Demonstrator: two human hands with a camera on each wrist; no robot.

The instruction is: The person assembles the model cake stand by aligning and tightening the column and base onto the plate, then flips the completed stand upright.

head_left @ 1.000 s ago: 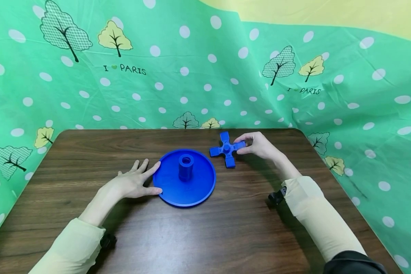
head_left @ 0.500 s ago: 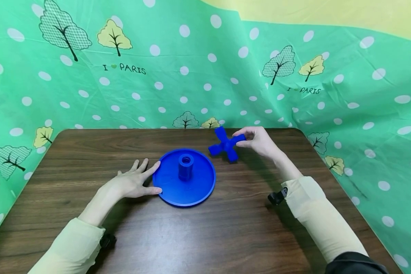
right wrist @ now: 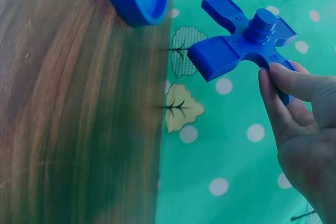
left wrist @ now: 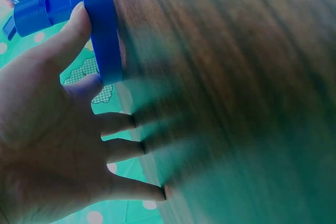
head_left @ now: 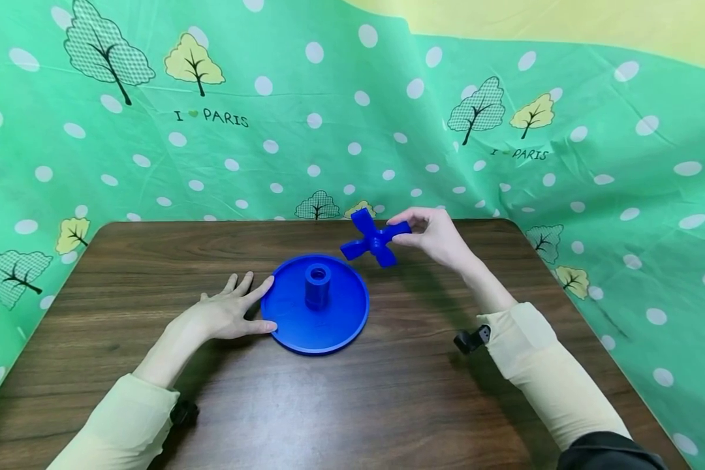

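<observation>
A round blue dish-shaped base (head_left: pixel 343 320) with a raised rim lies on the table, and a hollow blue post (head_left: pixel 317 294) stands up at its middle. My left hand (head_left: pixel 226 313) is spread beside it, thumb and index fingertip touching the left rim, the other fingertips down on the wood. My right hand (head_left: pixel 437 238) pinches one arm of a blue four-armed cross piece (head_left: pixel 376 241) between thumb and fingers. The cross is tilted and raised, just behind and right of the base. In the right wrist view a short round peg (right wrist: pixel 262 22) sticks out from the cross's centre.
The dark wood-grain table (head_left: pixel 388 391) ends at a far edge behind the base. Beyond it hangs a green dotted cloth (head_left: pixel 294 156) with printed trees. A black strap-like device (head_left: pixel 472 339) sits at the right cuff, another at the left.
My right hand has lifted the cross piece from the table, tilted it and carried it leftward toward the base. The left hand and the base have stayed in place.
</observation>
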